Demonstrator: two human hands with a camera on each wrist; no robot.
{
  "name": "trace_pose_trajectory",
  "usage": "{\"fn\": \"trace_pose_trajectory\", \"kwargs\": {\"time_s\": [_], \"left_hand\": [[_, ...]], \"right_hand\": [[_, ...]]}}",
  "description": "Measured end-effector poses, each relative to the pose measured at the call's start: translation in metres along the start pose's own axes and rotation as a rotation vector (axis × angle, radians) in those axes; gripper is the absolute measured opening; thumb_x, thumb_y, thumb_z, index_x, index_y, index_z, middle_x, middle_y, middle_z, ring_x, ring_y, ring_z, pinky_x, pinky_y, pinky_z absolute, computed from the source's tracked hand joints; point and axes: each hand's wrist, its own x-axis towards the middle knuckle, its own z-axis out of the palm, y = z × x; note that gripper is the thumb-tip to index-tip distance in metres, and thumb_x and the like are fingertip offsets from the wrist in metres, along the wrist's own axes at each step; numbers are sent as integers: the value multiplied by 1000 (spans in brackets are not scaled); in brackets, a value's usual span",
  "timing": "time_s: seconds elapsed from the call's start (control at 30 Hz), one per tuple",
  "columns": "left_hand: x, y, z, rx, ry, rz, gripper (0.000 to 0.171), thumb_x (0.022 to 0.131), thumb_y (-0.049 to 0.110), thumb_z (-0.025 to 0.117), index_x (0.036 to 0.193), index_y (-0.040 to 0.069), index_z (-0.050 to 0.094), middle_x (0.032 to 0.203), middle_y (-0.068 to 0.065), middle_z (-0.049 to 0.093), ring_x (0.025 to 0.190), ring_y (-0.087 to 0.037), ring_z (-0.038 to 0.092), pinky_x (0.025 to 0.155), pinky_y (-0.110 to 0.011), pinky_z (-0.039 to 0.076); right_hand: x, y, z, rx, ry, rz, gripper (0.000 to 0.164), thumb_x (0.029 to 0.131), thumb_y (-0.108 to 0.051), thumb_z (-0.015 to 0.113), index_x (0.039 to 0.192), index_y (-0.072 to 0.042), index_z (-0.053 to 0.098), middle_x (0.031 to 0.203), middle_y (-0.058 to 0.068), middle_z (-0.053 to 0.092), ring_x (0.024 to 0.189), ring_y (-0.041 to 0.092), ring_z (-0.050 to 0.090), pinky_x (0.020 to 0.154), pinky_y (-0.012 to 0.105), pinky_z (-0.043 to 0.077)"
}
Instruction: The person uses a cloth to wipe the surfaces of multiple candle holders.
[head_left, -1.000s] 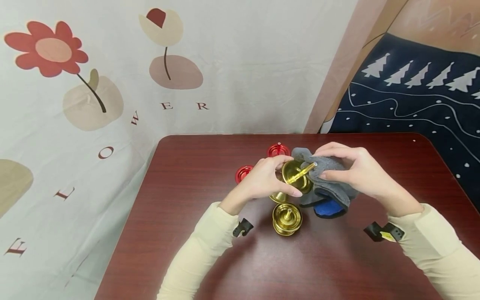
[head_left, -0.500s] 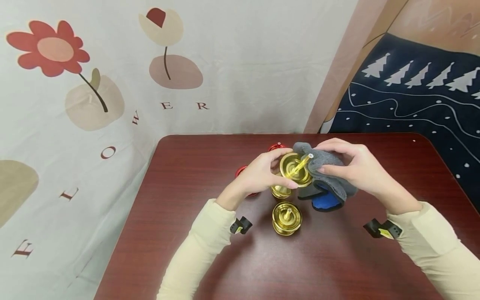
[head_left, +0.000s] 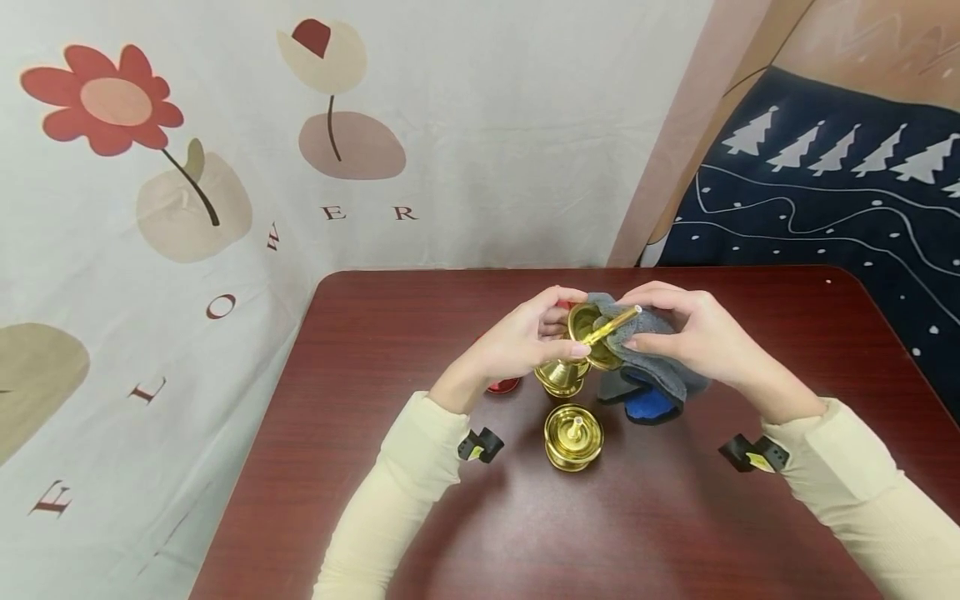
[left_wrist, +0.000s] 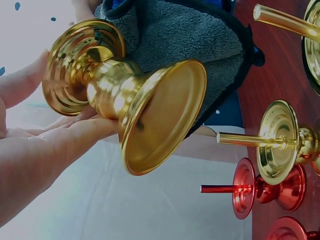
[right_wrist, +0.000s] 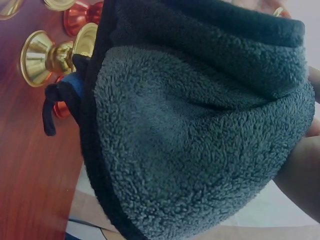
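Note:
My left hand (head_left: 517,342) grips a shiny gold candlestick (head_left: 613,325) by its dish and lifts it above the table, tilted so its spike points up to the right. In the left wrist view the gold candlestick (left_wrist: 117,90) shows its hollow round base, with thumb and fingers around the dish end. My right hand (head_left: 690,333) holds a folded grey and blue cloth (head_left: 648,367) against the dish's right side. The cloth (right_wrist: 190,130) fills most of the right wrist view and hides the fingers behind it.
Two more gold candlesticks stand on the dark red table (head_left: 390,433): a near one (head_left: 573,442) and one farther back (head_left: 561,382), partly behind my left hand. Red candlesticks (left_wrist: 243,188) stand behind, mostly hidden in the head view. A printed curtain (head_left: 487,167) hangs beyond the table.
The held candlestick has risen slightly, and its spike has turned further to the right. My right hand has shifted a little left, with the cloth now reaching into the dish.

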Motion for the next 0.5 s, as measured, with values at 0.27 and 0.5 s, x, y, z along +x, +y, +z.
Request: {"fn": "trace_pose_trajectory", "kwargs": {"time_s": [0.27, 0.5], "left_hand": [[0, 1, -5, 50, -61, 8, 54, 82, -3, 63, 131, -3, 39, 119, -22, 55, 106, -23, 55, 89, -26, 44], [1, 0, -7, 61, -118, 5, 54, 83, -3, 62, 131, -6, 38, 120, -23, 55, 106, -24, 56, 89, -25, 44]], "right_hand": [[1, 7, 2, 12, -43, -86, 36, 75, -1, 73, 109, -7, 65, 106, 1, 59, 92, 9, 52, 73, 18, 46], [2, 13, -1, 39, -80, -188, 38, 72, 3, 74, 107, -7, 65, 106, 1, 59, 93, 10, 52, 74, 20, 46]]}}
